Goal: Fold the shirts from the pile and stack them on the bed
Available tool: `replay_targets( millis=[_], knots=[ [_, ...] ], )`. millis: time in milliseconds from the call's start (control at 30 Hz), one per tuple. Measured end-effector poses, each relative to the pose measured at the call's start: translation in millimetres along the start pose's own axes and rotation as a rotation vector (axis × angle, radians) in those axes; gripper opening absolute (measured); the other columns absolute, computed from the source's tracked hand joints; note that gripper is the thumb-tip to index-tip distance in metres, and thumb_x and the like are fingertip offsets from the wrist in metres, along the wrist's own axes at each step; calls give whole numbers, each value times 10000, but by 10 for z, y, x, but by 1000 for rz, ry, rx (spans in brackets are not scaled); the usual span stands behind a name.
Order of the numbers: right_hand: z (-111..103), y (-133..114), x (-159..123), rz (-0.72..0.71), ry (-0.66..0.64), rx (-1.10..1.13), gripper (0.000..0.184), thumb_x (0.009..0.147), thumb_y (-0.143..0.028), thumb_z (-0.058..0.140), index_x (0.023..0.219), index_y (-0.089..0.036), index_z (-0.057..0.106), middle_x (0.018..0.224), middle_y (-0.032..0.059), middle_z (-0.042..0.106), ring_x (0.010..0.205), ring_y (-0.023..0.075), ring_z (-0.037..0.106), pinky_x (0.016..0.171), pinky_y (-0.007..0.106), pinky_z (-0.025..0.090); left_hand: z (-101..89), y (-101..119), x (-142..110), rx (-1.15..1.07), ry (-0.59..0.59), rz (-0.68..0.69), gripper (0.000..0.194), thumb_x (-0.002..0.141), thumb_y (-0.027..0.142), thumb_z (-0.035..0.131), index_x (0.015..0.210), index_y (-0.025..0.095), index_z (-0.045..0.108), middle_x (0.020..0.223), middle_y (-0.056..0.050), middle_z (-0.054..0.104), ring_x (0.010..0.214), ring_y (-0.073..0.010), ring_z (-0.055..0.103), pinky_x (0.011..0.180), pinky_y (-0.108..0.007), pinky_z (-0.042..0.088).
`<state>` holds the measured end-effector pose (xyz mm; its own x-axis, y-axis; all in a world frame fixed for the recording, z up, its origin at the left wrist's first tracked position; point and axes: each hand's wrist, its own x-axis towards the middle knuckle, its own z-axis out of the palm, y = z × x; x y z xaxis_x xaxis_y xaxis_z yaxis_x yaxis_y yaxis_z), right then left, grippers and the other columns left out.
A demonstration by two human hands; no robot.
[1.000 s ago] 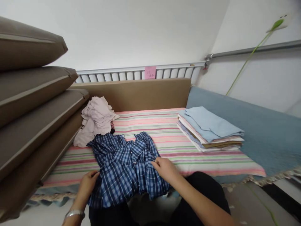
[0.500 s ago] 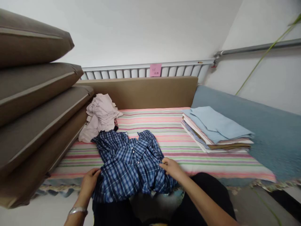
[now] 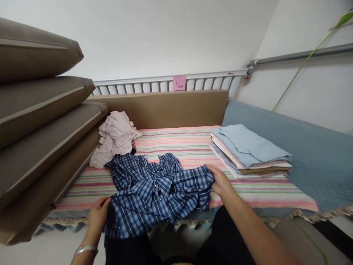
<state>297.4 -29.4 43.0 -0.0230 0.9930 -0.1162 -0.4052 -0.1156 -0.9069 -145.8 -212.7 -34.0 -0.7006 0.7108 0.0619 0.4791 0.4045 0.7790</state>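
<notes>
A blue plaid shirt [image 3: 149,187] lies rumpled across the front of the striped sheet [image 3: 176,141], its lower part hanging toward my lap. My left hand [image 3: 98,213], with a silver bracelet on the wrist, pinches the shirt's left edge. At the other side my right hand [image 3: 218,179] grips a bunched part of the shirt and holds it up and out to the right. Its fingertips are partly hidden by the cloth. The collar and some small buttons show in the middle of the shirt.
Crumpled pale pink clothes [image 3: 117,134] lie at the left, beside a tall stack of brown cushions [image 3: 49,129]. Folded clothes [image 3: 250,147] are piled at the right. Behind stands a brown backrest [image 3: 162,108], with a pink note [image 3: 179,82] on the radiator [image 3: 132,87].
My right hand has moved up and to the right, lifting and spreading that side of the plaid shirt. My left hand still pinches its left edge. The view has shifted slightly.
</notes>
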Motion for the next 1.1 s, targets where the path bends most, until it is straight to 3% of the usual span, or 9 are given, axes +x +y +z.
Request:
replay_targets(
  millis=[133, 233, 400, 533, 700, 800, 867, 967, 1100],
  knots=[
    [-65, -34, 158, -275, -71, -432, 248, 682, -455, 608, 713, -221, 533, 659, -36, 571, 630, 125, 529, 621, 240, 423, -108, 63, 39, 44, 162, -18, 420, 688, 504, 469, 923, 207, 649, 965, -76, 701, 917, -264, 624, 837, -370, 463],
    [-226, 301, 223, -232, -91, -762, 266, 615, -463, 604, 596, -215, 508, 578, -23, 549, 608, 157, 513, 611, 277, 409, -49, -27, 55, 95, 28, -22, 356, 657, 456, 482, 824, 195, 658, 888, -89, 713, 880, -275, 632, 805, -370, 474],
    [-420, 735, 170, -141, -125, -861, 241, 620, -426, 576, 539, -216, 488, 553, -9, 560, 596, 172, 522, 603, 291, 406, 104, -220, 49, 128, -93, -7, 250, 622, 399, 510, 690, 207, 655, 791, -80, 725, 831, -275, 653, 778, -361, 492],
    [-390, 677, 104, -108, -205, -880, 270, 696, -464, 547, 660, -201, 593, 717, 28, 656, 730, 193, 589, 693, 290, 432, 137, -239, 77, 147, -135, -27, 265, 631, 398, 505, 708, 199, 662, 799, -92, 727, 817, -272, 662, 755, -359, 502],
    [-348, 489, 44, -41, -465, -1087, 235, 643, -421, 624, 644, -186, 628, 730, 19, 671, 763, 216, 595, 694, 287, 424, 106, -185, 95, 126, -263, -39, 293, 576, 435, 540, 650, 180, 664, 694, -80, 717, 695, -250, 660, 642, -332, 507],
    [-396, 326, 6, -74, -563, -1177, 149, 624, -332, 612, 619, -184, 632, 677, 5, 661, 726, 211, 589, 667, 280, 415, -46, -78, 106, 118, -311, -22, 281, 529, 450, 560, 548, 181, 638, 555, -50, 668, 599, -235, 627, 564, -316, 489],
    [-446, 184, -40, -123, -564, -1193, 145, 623, -312, 593, 672, -191, 655, 709, 7, 674, 740, 217, 595, 681, 287, 422, -230, 70, 98, 111, -269, 16, 300, 526, 468, 567, 587, 187, 654, 606, -44, 685, 660, -239, 634, 620, -320, 499],
    [-534, -63, -163, -189, -547, -1186, 194, 639, -321, 562, 751, -213, 676, 786, 25, 695, 790, 238, 614, 733, 315, 443, -596, 399, -43, 108, -65, 142, 356, 539, 518, 585, 688, 209, 680, 755, -53, 721, 796, -264, 640, 771, -353, 497],
    [-763, -390, -401, -277, -404, -1180, 227, 633, -431, 589, 785, -308, 704, 877, 64, 704, 868, 288, 628, 819, 397, 462, -1122, 758, -544, 138, 183, 363, 384, 591, 604, 566, 788, 301, 694, 881, -34, 716, 912, -287, 621, 873, -395, 472]
  ],
)
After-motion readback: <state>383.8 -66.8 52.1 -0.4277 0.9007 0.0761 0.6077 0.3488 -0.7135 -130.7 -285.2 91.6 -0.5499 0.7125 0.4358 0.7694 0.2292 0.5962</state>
